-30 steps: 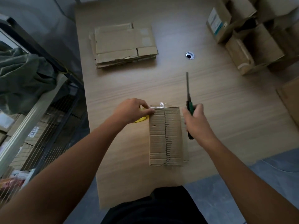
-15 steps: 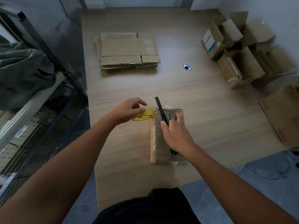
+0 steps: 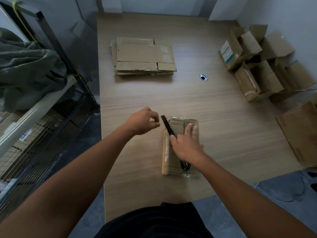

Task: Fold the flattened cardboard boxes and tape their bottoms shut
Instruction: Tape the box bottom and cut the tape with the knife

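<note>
Nearest us, the right hand (image 3: 187, 143) lies over the cardboard box (image 3: 178, 127), which sits at the near middle of the table (image 3: 223, 121). Its fingers are stretched flat on the box top. Thumb and palm clamp the scissors (image 3: 166, 124), blade poking out far-left, green handles showing under the wrist. Just left of it, the left hand (image 3: 143, 121) is curled round the yellow tape roll (image 3: 151, 122), which the fingers mostly hide.

We judge the step as cutting the tape at the box's far end. To do it well, pull the strip taut with the roll, press the box down, snip close to the edge, then smooth the tail flat. We can't tell whether a strip runs between roll and box.

Farther out, none of this sits in the hands' way:
- a cable hole (image 3: 204, 77)
- the stack of flattened boxes (image 3: 144, 55) far left
- folded boxes (image 3: 264, 78) piled far right
- a loose cardboard sheet (image 3: 300, 134) at the right edge
- a metal rack (image 3: 34, 115) on the left
</note>
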`<move>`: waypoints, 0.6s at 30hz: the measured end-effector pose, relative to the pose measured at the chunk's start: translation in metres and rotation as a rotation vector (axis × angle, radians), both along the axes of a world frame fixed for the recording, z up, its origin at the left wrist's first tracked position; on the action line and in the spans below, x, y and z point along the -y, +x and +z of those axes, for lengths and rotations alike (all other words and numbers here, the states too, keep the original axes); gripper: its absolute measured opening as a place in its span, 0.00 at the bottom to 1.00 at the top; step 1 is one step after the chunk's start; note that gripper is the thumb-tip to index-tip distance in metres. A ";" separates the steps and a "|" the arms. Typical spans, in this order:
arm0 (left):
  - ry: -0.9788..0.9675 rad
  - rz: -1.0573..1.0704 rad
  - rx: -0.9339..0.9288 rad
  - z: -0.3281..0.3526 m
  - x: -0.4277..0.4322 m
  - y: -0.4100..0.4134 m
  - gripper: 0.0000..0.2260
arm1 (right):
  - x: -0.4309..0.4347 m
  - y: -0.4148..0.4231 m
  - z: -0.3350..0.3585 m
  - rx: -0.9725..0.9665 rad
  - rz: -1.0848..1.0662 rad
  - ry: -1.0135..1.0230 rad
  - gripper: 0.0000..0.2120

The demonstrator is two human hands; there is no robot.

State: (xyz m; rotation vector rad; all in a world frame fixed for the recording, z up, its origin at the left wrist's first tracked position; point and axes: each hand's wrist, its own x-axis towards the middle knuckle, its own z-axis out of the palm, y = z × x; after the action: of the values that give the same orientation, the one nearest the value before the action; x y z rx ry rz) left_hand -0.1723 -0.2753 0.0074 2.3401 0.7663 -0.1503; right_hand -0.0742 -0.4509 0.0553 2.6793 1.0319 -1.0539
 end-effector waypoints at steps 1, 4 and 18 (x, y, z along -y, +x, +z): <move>0.010 0.002 0.013 0.004 0.002 -0.002 0.06 | -0.001 0.000 0.001 -0.006 0.001 -0.008 0.27; 0.026 0.012 0.041 0.020 0.013 -0.014 0.05 | 0.002 0.004 0.002 -0.049 -0.004 -0.006 0.26; -0.145 0.022 0.189 0.104 0.133 -0.021 0.05 | 0.108 0.011 0.046 -0.462 -0.350 0.914 0.11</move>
State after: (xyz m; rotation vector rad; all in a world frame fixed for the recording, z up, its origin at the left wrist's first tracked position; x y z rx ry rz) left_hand -0.1936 -0.4084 0.1109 2.1710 0.6649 0.0247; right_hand -0.0630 -0.5588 0.1010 3.5217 1.4208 -1.6362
